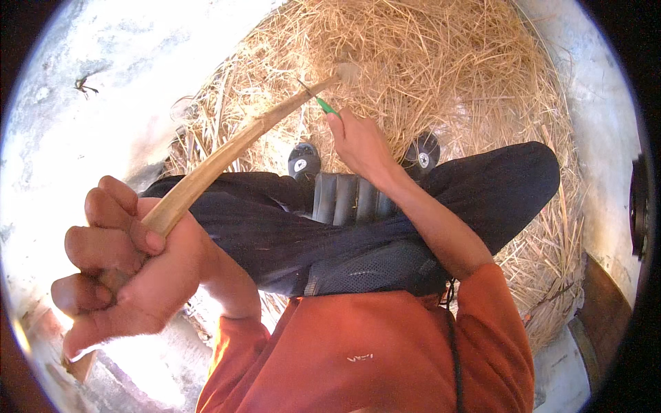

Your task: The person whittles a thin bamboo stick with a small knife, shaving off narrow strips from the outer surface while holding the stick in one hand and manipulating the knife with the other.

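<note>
The person sits with legs crossed on a heap of dry straw (441,76) spread over a pale concrete floor (89,138). The left hand (127,265) is raised close to the camera, its grip closed tight round the near end of a long wooden stick (227,155), fingers wrapped over the shaft and thumb laid along it. The stick runs slantwise up and to the right from that fist, across the dark trousers (275,227), with its far end lying over the straw in front of the knees; that end carries a pale, blurred head (346,71), the form of which cannot be made out. The right hand (361,144) reaches forward over the lap, the forearm passing across the trousers, its grip pinched together on a small green-handled tool (326,105) with a thin dark point. The tool's point meets the stick just short of the far end; whether it is pressed into the wood or merely laid against it cannot be told. The two hands are well apart, joined only by the length of the stick. Two dark round-topped objects (304,160) sit at the edge of the straw just beyond the knees, one on each side of the right wrist. An orange long-sleeved top (372,351) fills the lower part of the view.
</note>
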